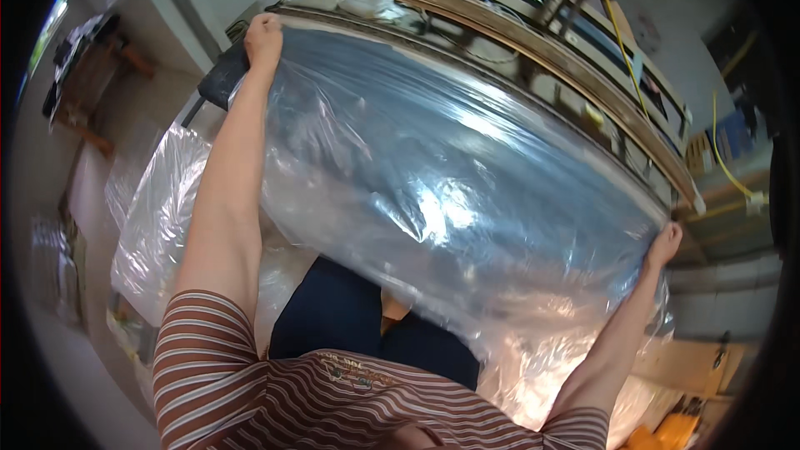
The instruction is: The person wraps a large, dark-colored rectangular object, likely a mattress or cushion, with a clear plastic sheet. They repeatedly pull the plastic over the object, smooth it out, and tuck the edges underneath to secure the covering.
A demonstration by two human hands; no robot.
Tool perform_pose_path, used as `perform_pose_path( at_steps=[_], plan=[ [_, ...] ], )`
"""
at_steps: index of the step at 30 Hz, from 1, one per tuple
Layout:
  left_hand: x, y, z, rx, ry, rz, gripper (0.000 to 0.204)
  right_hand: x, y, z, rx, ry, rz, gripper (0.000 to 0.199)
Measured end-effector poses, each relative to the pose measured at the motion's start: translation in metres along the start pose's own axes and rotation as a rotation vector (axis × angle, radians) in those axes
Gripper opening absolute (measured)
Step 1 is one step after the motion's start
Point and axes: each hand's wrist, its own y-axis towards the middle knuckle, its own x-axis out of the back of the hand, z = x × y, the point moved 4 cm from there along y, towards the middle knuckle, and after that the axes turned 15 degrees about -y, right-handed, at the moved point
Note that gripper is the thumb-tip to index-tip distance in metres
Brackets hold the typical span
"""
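Observation:
A wide sheet of clear plastic film [392,133] stretches between my two hands and drapes down toward my lap. My left hand [265,33] is closed on its far left corner, beside the end of a long machine bar. Far to the right, my right hand [666,243] pinches the film's other corner near the right end of the same bar. Between the hands the upper edge runs taut along the machine's front, while the lower part hangs loose with shiny creases.
A long machine with a wooden-edged bar [500,25] crosses the far side. Yellow cables [625,42] hang over it. More crumpled plastic film [158,225] lies at the left. An orange object [675,432] sits at the lower right, and a wooden table [96,83] stands far left.

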Motion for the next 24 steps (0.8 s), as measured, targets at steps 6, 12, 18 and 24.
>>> perform_pose_path(
  at_steps=[6, 12, 18, 24],
  plan=[
    [-0.008, 0.030, 0.019, 0.127, -0.157, 0.016, 0.025, -0.027, 0.019, 0.014, 0.103, -0.025, 0.126, 0.023],
    [-0.029, 0.035, 0.015, 0.100, -0.089, 0.026, 0.025, -0.033, 0.029, 0.021, 0.077, -0.155, 0.115, 0.023],
    [-0.035, 0.034, 0.009, 0.013, -0.001, -0.100, 0.036, -0.027, 0.036, 0.018, 0.112, -0.292, -0.016, 0.027],
    [-0.009, 0.054, 0.075, 0.458, -0.727, -0.207, 0.024, -0.046, 0.037, 0.019, -0.031, -0.060, 0.086, 0.025]
  ],
)
